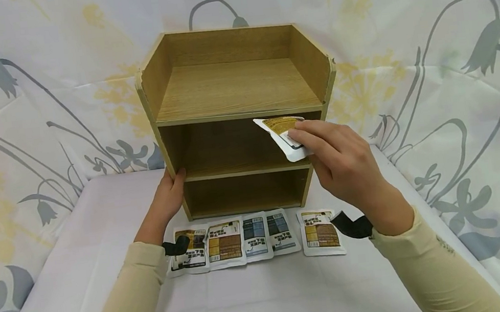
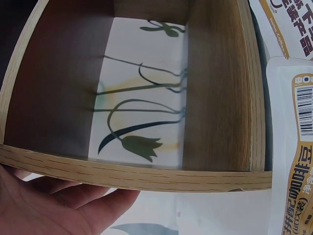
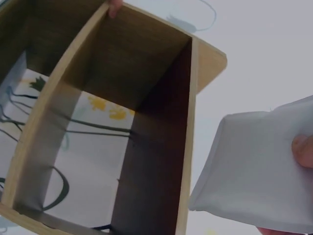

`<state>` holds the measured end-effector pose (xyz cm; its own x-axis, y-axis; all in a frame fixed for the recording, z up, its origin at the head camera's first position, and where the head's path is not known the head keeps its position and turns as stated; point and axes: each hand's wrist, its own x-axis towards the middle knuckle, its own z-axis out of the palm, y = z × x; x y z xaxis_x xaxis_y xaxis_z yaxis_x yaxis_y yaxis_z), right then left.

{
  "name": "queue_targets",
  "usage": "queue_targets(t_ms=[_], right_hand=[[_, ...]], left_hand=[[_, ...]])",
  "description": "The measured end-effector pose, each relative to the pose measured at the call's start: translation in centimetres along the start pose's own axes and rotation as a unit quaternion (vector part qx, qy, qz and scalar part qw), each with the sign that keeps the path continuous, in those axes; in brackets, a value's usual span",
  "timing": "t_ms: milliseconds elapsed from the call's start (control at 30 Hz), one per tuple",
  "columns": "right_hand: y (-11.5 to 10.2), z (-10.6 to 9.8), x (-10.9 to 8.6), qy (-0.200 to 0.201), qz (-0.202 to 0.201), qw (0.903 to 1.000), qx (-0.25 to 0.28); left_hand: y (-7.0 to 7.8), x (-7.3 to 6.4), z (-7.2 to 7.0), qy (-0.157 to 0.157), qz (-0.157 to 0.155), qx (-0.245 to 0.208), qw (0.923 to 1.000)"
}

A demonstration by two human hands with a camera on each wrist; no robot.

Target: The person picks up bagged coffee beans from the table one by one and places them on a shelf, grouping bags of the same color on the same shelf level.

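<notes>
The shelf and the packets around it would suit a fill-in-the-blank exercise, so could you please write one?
1. Counting its open top, the shelf has ____ levels.
2. In the head view, the left hand touches the shelf at its ____ side.
3. The right hand holds a packet that hides part of the shelf's ____ level in that view.

Missing words: three; left; middle.
</notes>
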<state>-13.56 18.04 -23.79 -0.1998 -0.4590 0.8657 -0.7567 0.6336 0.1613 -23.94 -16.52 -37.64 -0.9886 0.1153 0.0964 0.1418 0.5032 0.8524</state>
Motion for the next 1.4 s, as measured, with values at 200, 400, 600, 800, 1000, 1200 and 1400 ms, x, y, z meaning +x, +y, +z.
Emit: queue_targets(t_ms=[200, 400, 600, 800, 1000, 1200, 1400], right_hand=[[0.5, -0.1, 0.4, 0.025, -0.006, 0.9997, -0.005], [1.0, -0.1, 0.5, 0.029, 0.003, 0.9995, -0.014], [1.4, 0.1, 0.9, 0.013, 0.011, 0.9996, -0.023], [1.7, 0.6, 1.1, 0.003, 0.009, 0.9995, -0.028], [2.2, 1.1, 1.2, -0.007, 0.006, 0.9994, -0.032], [2.6, 1.5, 1.5, -0.008, 0.004, 0.9993, -0.036], [2.9, 1.9, 1.7, -0.017, 0.012, 0.9992, -0.035]], left_hand=[[0.0, 0.0, 0.1, -0.001, 0.002, 0.0, 1.0], [0.0, -0.1, 0.4, -0.005, 0.001, -0.002, 1.0], [0.0, -0.2, 0.5, -0.001, 0.01, 0.0, 1.0], [-0.1, -0.3, 0.4, -0.006, 0.001, -0.003, 1.0], [-0.1, -0.4, 0.3, -0.004, 0.0, -0.006, 1.0], [0.1, -0.4, 0.2, -0.001, 0.005, -0.012, 0.9999], [0.1, -0.3, 0.1, -0.002, 0.006, -0.01, 0.9999]])
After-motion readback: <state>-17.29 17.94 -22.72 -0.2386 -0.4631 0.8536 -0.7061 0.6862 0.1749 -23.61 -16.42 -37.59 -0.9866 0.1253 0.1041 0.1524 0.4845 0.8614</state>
